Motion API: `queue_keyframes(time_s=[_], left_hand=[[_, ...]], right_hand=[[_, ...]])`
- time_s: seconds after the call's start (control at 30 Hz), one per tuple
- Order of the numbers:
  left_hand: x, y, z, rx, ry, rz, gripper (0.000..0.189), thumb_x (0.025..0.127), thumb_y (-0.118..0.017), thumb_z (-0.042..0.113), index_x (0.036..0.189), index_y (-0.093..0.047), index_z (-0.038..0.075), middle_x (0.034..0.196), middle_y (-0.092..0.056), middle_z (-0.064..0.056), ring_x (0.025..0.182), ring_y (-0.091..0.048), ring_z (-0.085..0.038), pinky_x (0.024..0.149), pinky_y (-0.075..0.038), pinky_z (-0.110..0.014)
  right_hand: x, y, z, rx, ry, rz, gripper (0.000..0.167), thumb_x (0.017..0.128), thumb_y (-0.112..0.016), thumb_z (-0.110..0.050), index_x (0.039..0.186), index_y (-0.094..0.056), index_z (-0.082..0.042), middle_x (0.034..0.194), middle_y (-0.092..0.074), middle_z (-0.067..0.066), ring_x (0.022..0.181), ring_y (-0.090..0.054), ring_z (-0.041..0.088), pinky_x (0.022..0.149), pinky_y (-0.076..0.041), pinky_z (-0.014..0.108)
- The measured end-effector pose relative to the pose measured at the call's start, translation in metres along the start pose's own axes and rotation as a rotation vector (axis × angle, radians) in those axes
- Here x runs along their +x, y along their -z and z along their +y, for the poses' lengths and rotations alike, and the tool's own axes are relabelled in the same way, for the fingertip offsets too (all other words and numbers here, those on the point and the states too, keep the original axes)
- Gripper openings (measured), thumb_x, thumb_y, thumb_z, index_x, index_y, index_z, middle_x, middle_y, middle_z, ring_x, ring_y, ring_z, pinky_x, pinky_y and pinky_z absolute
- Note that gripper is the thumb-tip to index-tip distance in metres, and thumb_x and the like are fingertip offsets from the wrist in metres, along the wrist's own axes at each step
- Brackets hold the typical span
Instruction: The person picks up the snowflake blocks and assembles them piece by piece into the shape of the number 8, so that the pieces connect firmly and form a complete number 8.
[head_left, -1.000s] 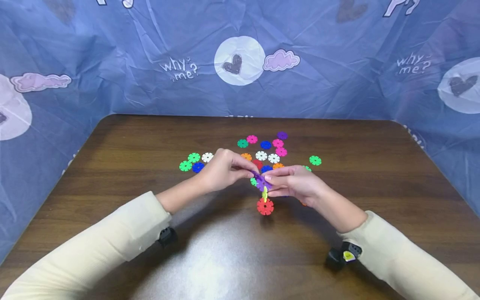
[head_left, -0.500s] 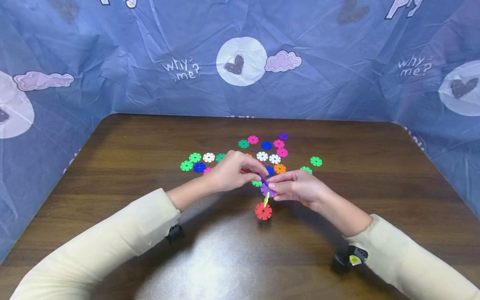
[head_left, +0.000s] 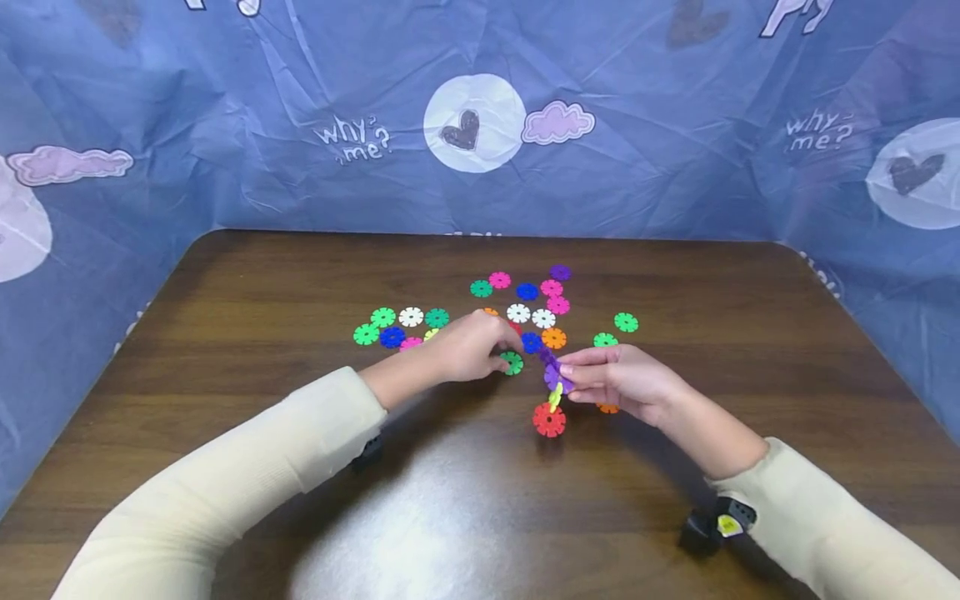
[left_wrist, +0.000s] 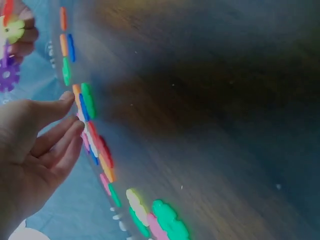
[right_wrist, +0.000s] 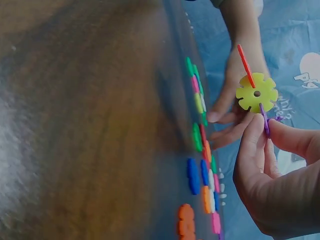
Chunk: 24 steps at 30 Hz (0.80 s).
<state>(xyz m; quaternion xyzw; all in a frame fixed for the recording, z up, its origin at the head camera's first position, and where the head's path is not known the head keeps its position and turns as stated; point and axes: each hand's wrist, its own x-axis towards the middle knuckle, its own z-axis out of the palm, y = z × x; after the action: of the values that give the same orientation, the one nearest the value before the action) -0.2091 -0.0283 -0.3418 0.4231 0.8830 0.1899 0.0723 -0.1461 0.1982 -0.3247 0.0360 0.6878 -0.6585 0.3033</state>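
Observation:
My right hand [head_left: 633,383] pinches a purple notched disc [head_left: 553,378] between thumb and fingers. That disc belongs to a short joined chain, with a darker purple disc [head_left: 547,356] above it. Below hang a yellow disc [head_left: 555,398] and a red disc [head_left: 550,421], held above the table. My left hand [head_left: 472,348] is apart from the chain, its fingers bent loosely over loose discs. Beside its fingertips lies a green disc [head_left: 512,363]. The left wrist view shows a gap between thumb and fingers, with nothing held there.
Several loose discs lie scattered across the brown table [head_left: 300,275], among them a white disc [head_left: 543,318], an orange disc [head_left: 554,337] and a blue disc [head_left: 392,337]. My left forearm covers part of the left group. A blue printed cloth [head_left: 285,183] hangs behind the table.
My left hand has let go of the chain's dark purple end and moved slightly away to the left. My right hand has carried the chain a little to the right.

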Motion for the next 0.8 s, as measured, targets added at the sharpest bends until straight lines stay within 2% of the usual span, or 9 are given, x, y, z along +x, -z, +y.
queue_keyframes(time_s=[0.07,0.17,0.27,0.4,0.5,0.67,0.73,0.8], left_hand=[[0.002,-0.002,0.001,0.051,0.022,-0.03,0.02,0.083,-0.074,0.009,0.104,-0.074,0.009,0.1,-0.075,-0.003,0.093,-0.069,-0.017,0.084,-0.056,-0.031],[0.004,-0.005,0.001,0.099,0.024,-0.039,0.018,0.083,-0.073,0.009,0.102,-0.074,0.009,0.099,-0.075,-0.002,0.094,-0.069,-0.017,0.084,-0.057,-0.032],[0.005,-0.006,0.001,0.114,0.022,-0.028,0.017,0.082,-0.074,0.008,0.099,-0.075,0.008,0.097,-0.075,-0.001,0.092,-0.07,-0.016,0.084,-0.057,-0.031],[0.004,-0.006,0.002,0.08,0.047,-0.006,0.02,0.079,-0.078,0.01,0.099,-0.074,0.007,0.093,-0.075,-0.003,0.089,-0.069,-0.016,0.082,-0.056,-0.03],[0.002,-0.007,0.002,-0.003,0.08,0.017,0.024,0.075,-0.082,0.013,0.096,-0.073,0.004,0.087,-0.075,-0.006,0.082,-0.069,-0.016,0.076,-0.056,-0.026],[-0.007,-0.009,0.002,-0.215,0.142,0.065,0.021,0.071,-0.085,0.015,0.083,-0.074,0.002,0.078,-0.075,-0.009,0.071,-0.07,-0.013,0.064,-0.053,-0.017],[-0.011,-0.009,0.002,-0.307,0.196,0.076,0.017,0.072,-0.084,0.015,0.081,-0.075,0.003,0.077,-0.075,-0.009,0.069,-0.071,-0.011,0.061,-0.051,-0.015],[-0.015,-0.008,0.001,-0.413,0.279,0.078,0.015,0.074,-0.083,0.014,0.081,-0.075,0.004,0.078,-0.076,-0.009,0.066,-0.07,-0.011,0.059,-0.05,-0.017]], right_hand=[[-0.001,0.001,-0.003,0.002,0.002,0.002,0.013,0.093,-0.06,-0.008,0.1,-0.07,-0.012,0.082,-0.072,-0.008,0.074,-0.068,0.005,0.078,-0.057,0.02],[-0.001,0.003,-0.006,0.014,0.008,-0.003,0.015,0.094,-0.059,-0.007,0.093,-0.07,-0.017,0.082,-0.072,-0.008,0.074,-0.069,0.005,0.077,-0.057,0.02],[-0.001,0.003,-0.009,0.027,0.014,-0.004,0.017,0.094,-0.058,-0.007,0.09,-0.07,-0.019,0.081,-0.072,-0.007,0.074,-0.069,0.005,0.077,-0.057,0.02],[0.0,0.003,-0.01,0.038,0.017,-0.006,0.019,0.094,-0.057,-0.006,0.089,-0.069,-0.019,0.081,-0.072,-0.007,0.075,-0.069,0.005,0.077,-0.057,0.02],[0.002,0.002,-0.008,0.043,0.005,-0.018,0.017,0.095,-0.057,-0.007,0.09,-0.069,-0.018,0.081,-0.072,-0.007,0.075,-0.069,0.005,0.077,-0.057,0.02],[0.007,-0.001,0.0,0.052,-0.011,-0.033,0.016,0.095,-0.056,-0.007,0.092,-0.069,-0.017,0.082,-0.071,-0.007,0.075,-0.068,0.005,0.077,-0.057,0.019],[0.008,-0.002,0.003,0.054,-0.008,-0.043,0.018,0.095,-0.056,-0.006,0.091,-0.069,-0.017,0.081,-0.072,-0.008,0.075,-0.068,0.004,0.077,-0.057,0.019],[0.01,-0.004,0.006,0.062,-0.006,-0.058,0.02,0.095,-0.055,-0.005,0.089,-0.07,-0.017,0.081,-0.072,-0.007,0.074,-0.068,0.004,0.077,-0.057,0.019]])
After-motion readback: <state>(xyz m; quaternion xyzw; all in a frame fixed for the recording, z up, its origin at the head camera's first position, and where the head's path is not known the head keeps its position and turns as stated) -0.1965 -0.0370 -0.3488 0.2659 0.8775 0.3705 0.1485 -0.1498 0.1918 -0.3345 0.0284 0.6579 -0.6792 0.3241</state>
